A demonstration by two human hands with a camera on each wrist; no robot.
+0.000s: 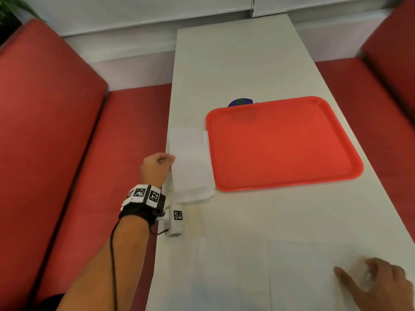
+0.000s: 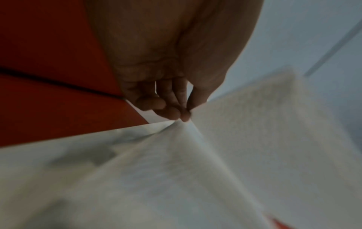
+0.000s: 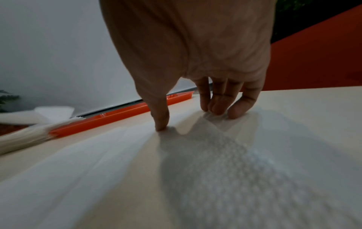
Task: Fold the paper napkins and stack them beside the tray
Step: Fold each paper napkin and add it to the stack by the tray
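Observation:
A red tray (image 1: 285, 142) lies on the white table (image 1: 235, 63). Against its left rim sits a stack of folded white napkins (image 1: 190, 167). My left hand (image 1: 169, 159) pinches the left edge of the top folded napkin (image 2: 254, 147) between thumb and fingertips (image 2: 184, 115), lifting it slightly. An unfolded napkin (image 1: 310, 272) lies flat near the table's front edge. My right hand (image 1: 359, 272) rests on its far right corner, thumb spread and fingertips (image 3: 221, 108) pressing down on the napkin (image 3: 235, 162). The tray (image 3: 117, 116) and the stack (image 3: 23, 139) show beyond.
A purple round object (image 1: 241, 101) peeks out behind the tray's far rim. Red bench seats (image 1: 56, 131) flank the table on both sides. The stack sits close to the table's left edge.

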